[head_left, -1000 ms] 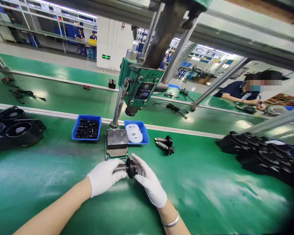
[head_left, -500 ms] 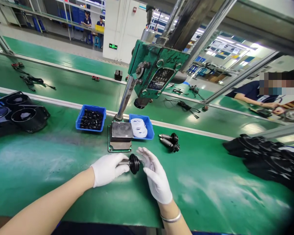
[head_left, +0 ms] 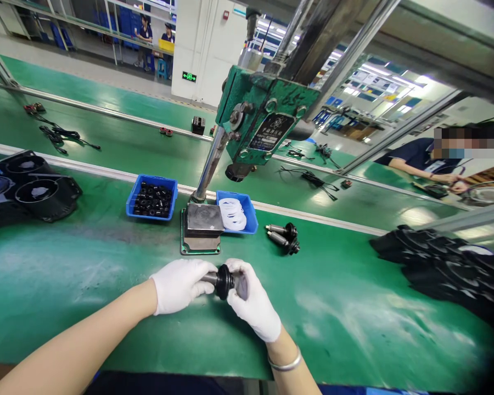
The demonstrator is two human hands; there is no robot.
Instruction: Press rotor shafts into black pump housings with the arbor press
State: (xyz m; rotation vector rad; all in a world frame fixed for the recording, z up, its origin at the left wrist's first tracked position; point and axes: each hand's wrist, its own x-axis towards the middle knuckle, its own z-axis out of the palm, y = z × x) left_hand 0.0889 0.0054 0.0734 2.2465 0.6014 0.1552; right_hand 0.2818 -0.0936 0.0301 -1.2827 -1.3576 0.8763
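Observation:
My left hand point(head_left: 181, 285), in a white glove, grips the metal shaft of a part with black rings point(head_left: 224, 282), held level above the green table point(head_left: 168, 345). From the right, my gloved right hand point(head_left: 253, 299) curls its fingers and thumb round the ringed end of that same part. Just beyond the hands stands the press base with its metal block point(head_left: 205, 218). Two similar shaft parts point(head_left: 283, 238) lie on the table to the right of the base.
Above the base hangs the green press head point(head_left: 267, 118) on its steel column point(head_left: 209, 164). A blue bin point(head_left: 151, 218) holds small black pieces; another blue bin point(head_left: 252, 216) holds white rings. Black housings point(head_left: 45, 195) lie left, more black parts point(head_left: 444, 263) right. A person point(head_left: 426, 156) sits beyond.
My right hand has moved left and closed round the ringed end of the part. My left hand keeps its grip on the shaft, and the view has shifted slightly.

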